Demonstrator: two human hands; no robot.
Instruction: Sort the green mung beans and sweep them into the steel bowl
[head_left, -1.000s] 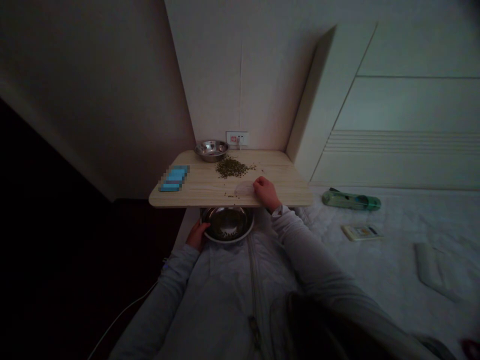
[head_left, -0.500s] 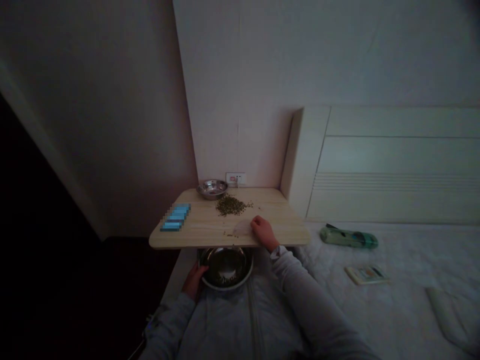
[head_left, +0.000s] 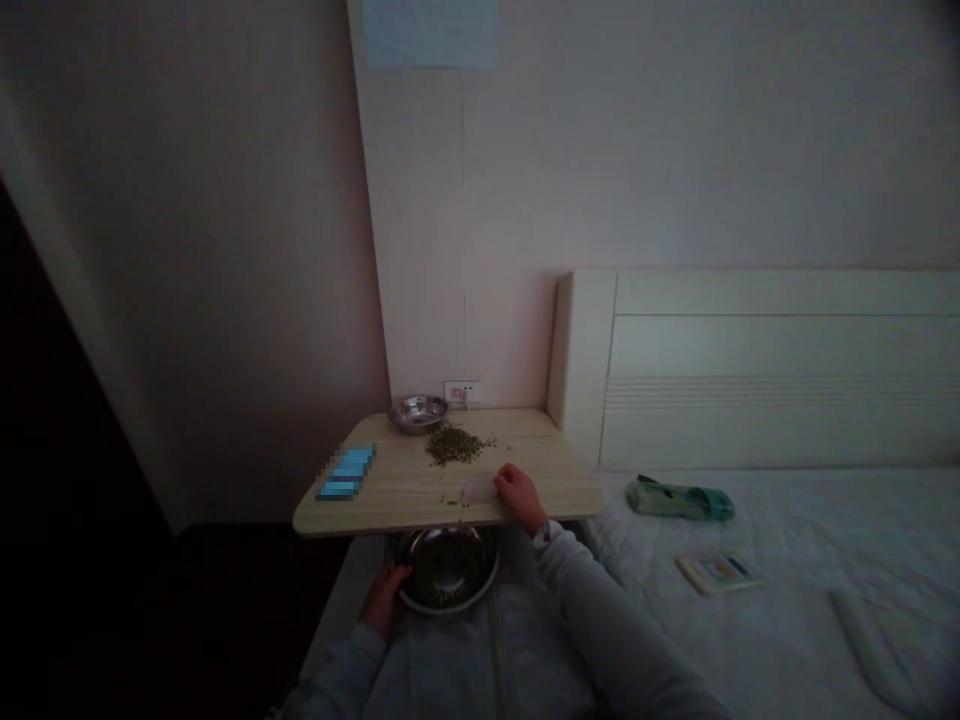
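Observation:
My right hand is closed on a thin, translucent plastic piece, its exact kind unclear, held low over the front of the wooden tabletop. Just left of that piece lie a few loose green beans. Farther back is a spread pile of small green beans, probably mung beans. Below the tabletop's front edge, my left hand grips the left rim of a large metal bowl in my lap. Some beans sit at the bottom of this bowl, and the tabletop hides its far rim.
A smaller metal bowl stands at the back left of the tabletop. A blurred blue object lies on its left side. On the bed at right are a green bottle and a phone. A wall socket is behind.
The head view has tilted upward, so everything sits lower in the picture and a pale sheet on the wall shows. Both hands keep nearly the same place and grip.

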